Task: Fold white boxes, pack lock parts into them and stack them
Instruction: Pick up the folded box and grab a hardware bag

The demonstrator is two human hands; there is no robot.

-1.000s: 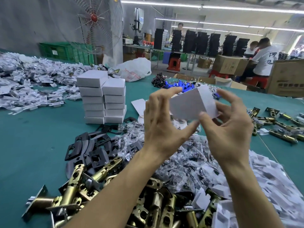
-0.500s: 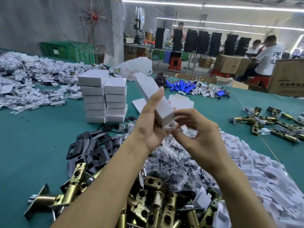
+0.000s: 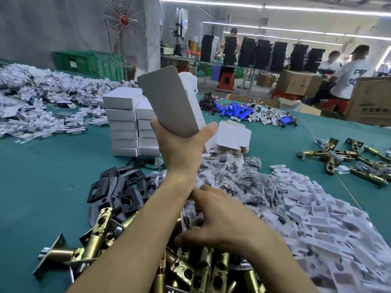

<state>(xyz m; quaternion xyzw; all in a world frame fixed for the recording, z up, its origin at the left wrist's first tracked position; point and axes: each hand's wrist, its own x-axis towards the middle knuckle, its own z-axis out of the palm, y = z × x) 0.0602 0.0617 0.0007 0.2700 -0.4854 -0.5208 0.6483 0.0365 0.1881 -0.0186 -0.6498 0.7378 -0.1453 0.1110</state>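
Green cloth covers a wide work table (image 3: pixel 42 187) in a factory hall lit by strip lights, where a big caged fan (image 3: pixel 124 30) stands at eleven o'clock and seated workers (image 3: pixel 351 75) sit among brown cartons (image 3: pixel 296 83) at two o'clock. Heaps of white packing slips spread over the table at ten o'clock (image 3: pixel 31 98) and at four o'clock (image 3: pixel 317 218). At six o'clock lies a pile of brass latch bolts (image 3: pixel 201 271), with black strike plates (image 3: pixel 118 187) just beside it at eight o'clock and small clear bags of screws (image 3: pixel 228 176) heaped at the middle. More loose latches (image 3: pixel 349 159) lie well apart at three o'clock. Two stacks of closed white boxes (image 3: pixel 127 123) stand side by side, touching, at eleven o'clock. Blue parts (image 3: pixel 234 108) lie at one o'clock, and flat box blanks (image 3: pixel 232 136) rest near the middle. The left hand (image 3: pixel 182 149) is raised at the centre, its thumb and fingers wrapped round the lower end of a white box (image 3: pixel 171 102), which is held in the air tilted toward eleven o'clock, with a flap showing at its upper end. The right hand (image 3: pixel 222 225) reaches down onto the latch pile at five o'clock, fingers bent among the parts; whether it grips anything cannot be told.
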